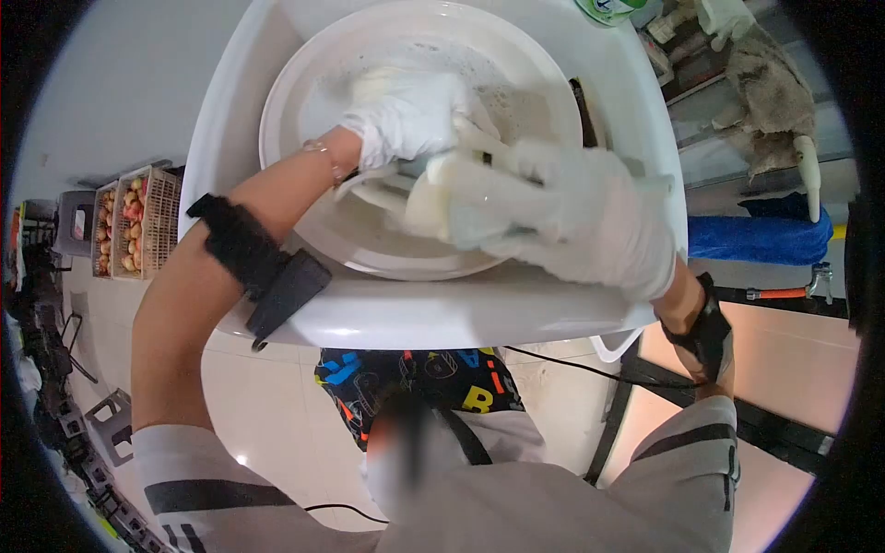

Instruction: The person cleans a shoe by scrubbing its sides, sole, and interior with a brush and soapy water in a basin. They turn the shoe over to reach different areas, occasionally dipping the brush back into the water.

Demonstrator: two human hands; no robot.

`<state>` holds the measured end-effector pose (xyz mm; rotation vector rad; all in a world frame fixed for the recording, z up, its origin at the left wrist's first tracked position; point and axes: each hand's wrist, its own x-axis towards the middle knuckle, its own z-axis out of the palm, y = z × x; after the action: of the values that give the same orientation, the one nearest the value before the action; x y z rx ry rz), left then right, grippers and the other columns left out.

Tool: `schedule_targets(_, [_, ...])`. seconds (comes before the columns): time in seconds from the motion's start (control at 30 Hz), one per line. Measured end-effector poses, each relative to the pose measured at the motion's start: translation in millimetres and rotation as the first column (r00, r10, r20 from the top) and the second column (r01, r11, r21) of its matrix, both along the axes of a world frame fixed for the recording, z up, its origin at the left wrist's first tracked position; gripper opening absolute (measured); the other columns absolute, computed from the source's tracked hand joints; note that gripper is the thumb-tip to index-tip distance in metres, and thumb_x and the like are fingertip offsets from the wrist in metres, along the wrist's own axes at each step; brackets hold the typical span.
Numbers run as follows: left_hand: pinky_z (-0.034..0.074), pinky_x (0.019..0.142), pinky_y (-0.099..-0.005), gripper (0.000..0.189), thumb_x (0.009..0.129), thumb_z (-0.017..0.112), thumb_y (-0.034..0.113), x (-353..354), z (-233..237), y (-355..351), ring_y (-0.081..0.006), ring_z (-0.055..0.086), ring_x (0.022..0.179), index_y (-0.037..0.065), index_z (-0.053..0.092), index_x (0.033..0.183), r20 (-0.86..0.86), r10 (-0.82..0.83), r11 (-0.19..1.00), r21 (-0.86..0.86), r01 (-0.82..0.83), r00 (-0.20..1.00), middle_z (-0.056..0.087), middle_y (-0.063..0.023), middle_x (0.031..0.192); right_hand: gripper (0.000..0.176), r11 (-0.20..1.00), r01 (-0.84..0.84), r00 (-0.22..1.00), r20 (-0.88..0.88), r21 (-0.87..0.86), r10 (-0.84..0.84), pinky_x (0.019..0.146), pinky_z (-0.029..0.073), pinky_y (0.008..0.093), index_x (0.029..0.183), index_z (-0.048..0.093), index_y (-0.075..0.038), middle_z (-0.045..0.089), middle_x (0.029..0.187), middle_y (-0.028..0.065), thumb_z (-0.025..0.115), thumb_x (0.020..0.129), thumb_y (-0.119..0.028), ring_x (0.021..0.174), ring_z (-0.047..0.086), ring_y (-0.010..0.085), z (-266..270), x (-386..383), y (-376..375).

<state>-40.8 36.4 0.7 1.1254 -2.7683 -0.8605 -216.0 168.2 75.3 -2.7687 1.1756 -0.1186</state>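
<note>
White gloves cover both of my hands, which work over a white round basin (270, 124) set inside a white sink (442, 318). My left hand (406, 115) is curled, knuckles up, over the cloudy, slightly foamy water, and what its fingers grip is hidden. My right hand (590, 212) closes round a pale whitish-green object (479, 205) with a cream, rounded end. Motion blurs this object, and its kind cannot be made out. Thin pale loops show beside it, between the two hands and above the basin's near side.
Crates of onion-like produce (135, 221) stand on the floor at left, near a grey stool (112, 426). On the right are a grey-brown rag (770, 97), a rolled blue cloth (761, 238) and a metal tap (819, 282). A black cable (576, 366) runs below the sink.
</note>
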Motion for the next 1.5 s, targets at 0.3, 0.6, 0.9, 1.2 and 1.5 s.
schedule_targets(0.3, [0.045,0.083,-0.0317,0.027,0.080,0.061,0.019,-4,-21,-23,-0.0259,0.058,0.089,0.002,0.060,0.101,-0.312,-0.172,0.980,0.047,0.196,0.934,0.063,-0.0125,0.098,0.057,0.981,0.190,0.912,0.363,0.042,-0.192,0.076,0.048,0.0344,0.130,0.053,-0.014,0.059,0.097,0.0112,0.070,0.076,-0.019,0.083,0.059,0.0276,-9,-9,5])
schedule_targets(0.6, [0.048,0.077,-0.0328,0.031,0.074,0.070,0.020,5,-3,-13,-0.0197,0.059,0.081,0.004,0.067,0.101,-0.383,-0.032,0.980,0.170,0.104,0.923,0.067,-0.0112,0.095,0.062,0.955,0.290,0.889,0.355,0.054,-0.290,0.078,0.048,0.0375,0.138,0.044,-0.021,0.059,0.099,0.0133,0.065,0.079,-0.019,0.089,0.059,0.0311,-16,0,9])
schedule_targets(0.9, [0.048,0.083,-0.0316,0.038,0.074,0.072,0.012,35,17,-5,-0.0169,0.059,0.094,0.006,0.064,0.111,-0.037,-0.135,0.985,0.103,0.138,0.990,0.063,-0.0122,0.110,0.045,0.930,0.361,0.869,0.334,0.074,-0.364,0.077,0.052,0.0400,0.120,0.057,-0.009,0.065,0.097,0.0166,0.063,0.081,-0.031,0.086,0.064,0.0336,-42,-8,-13])
schedule_targets(1.2, [0.050,0.080,-0.0313,0.028,0.080,0.071,0.021,62,58,97,-0.0190,0.061,0.090,0.000,0.061,0.096,-0.340,0.445,0.887,0.294,-0.356,0.829,0.064,-0.0102,0.095,0.041,0.920,0.229,0.741,0.557,0.317,-0.376,0.085,0.048,0.0375,0.111,0.063,-0.001,0.064,0.102,0.0223,0.060,0.087,-0.034,0.094,0.062,0.0338,-78,-13,-41])
schedule_targets(1.5, [0.050,0.078,-0.0377,0.054,0.072,0.075,0.045,27,38,110,-0.0321,0.062,0.085,-0.004,0.064,0.094,-0.114,0.276,0.960,0.088,-0.267,0.954,0.065,-0.0209,0.090,0.043,0.917,0.124,0.740,0.581,0.379,-0.340,0.083,0.047,0.0359,0.112,0.062,0.001,0.065,0.101,0.0224,0.062,0.085,-0.032,0.090,0.063,0.0329,-66,-10,-41])
